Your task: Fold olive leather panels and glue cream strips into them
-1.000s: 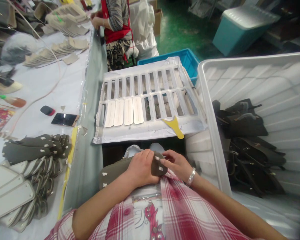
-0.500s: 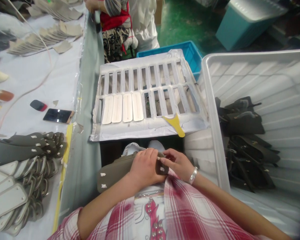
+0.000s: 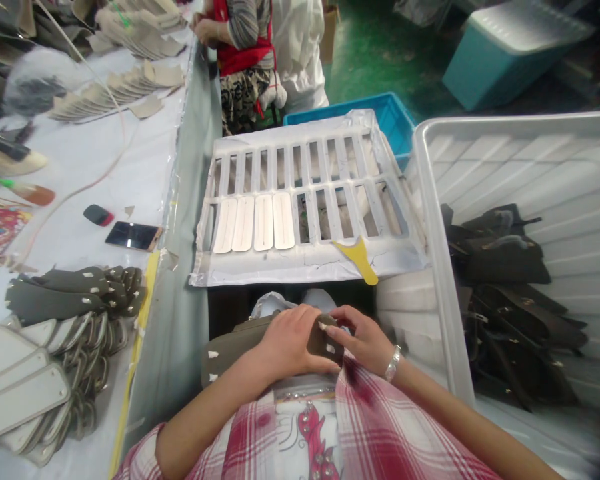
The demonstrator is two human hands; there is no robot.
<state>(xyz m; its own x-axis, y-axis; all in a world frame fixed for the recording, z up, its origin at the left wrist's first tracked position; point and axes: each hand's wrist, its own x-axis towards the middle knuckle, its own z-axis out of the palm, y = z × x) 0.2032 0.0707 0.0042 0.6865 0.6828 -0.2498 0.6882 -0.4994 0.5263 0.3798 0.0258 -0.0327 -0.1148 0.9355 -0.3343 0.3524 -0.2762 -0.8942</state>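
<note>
An olive-grey leather-like bag piece point(image 3: 230, 348) lies across my lap, with small whitish patches near its ends. My left hand point(image 3: 291, 341) is closed over its middle and right part, fingers bent over the far edge. My right hand point(image 3: 364, 339) is at the piece's right end, thumb and forefinger closed on its edge beside a small pale patch. Part of the piece is hidden under my left hand. Just beyond my hands is a slotted white rack point(image 3: 300, 263), bearing several pale oblong strips point(image 3: 263, 223) and a yellow flat tool point(image 3: 359, 259).
On the left table point(image 3: 150, 150) are a stack of grey pieces with pale backs point(image 3: 25, 393), a phone point(image 3: 133, 235) and a brush point(image 3: 36, 194). To the right stands a large white bin point(image 3: 433, 267) holding dark bags point(image 3: 505, 257). A person point(image 3: 245, 40) stands beyond the rack.
The view has shifted slightly, so the surroundings appear a little further right and lower. Both hands keep nearly the same hold on the bag piece.
</note>
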